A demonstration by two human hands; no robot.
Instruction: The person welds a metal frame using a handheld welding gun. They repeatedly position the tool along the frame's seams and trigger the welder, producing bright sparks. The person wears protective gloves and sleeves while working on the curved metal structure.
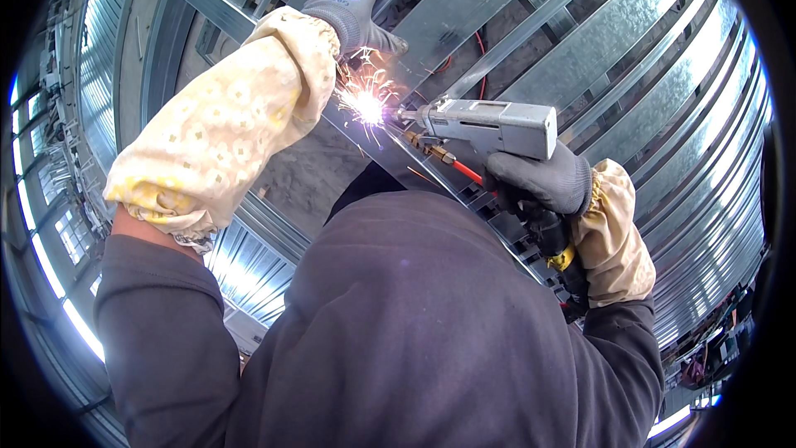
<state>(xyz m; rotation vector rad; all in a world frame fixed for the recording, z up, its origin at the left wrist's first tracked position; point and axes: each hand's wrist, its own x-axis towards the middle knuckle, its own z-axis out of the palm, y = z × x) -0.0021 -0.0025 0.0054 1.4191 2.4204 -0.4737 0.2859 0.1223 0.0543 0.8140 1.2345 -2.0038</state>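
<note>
My right hand point(549, 178), in a dark grey glove, grips a pistol-shaped grey welding gun point(493, 126). Bright sparks and a white glare point(369, 106) burst at the gun's tip, against the edge of a galvanized steel beam point(423, 168); the glare hides the exact contact spot. A brass fitting point(431, 147) with a red hose point(467, 172) runs below the gun's barrel. Beyond the sparks, my left hand point(347, 2), in a grey glove, rests on the metal with its fingers spread. Nothing shows in it.
Long galvanized strips point(613, 50) lie side by side with gaps between them across the far and right sides. A thin red cable point(482, 58) passes beneath them. Corrugated metal sheet point(249, 270) shows at lower left. Cream sleeve covers point(220, 129) are on both my forearms.
</note>
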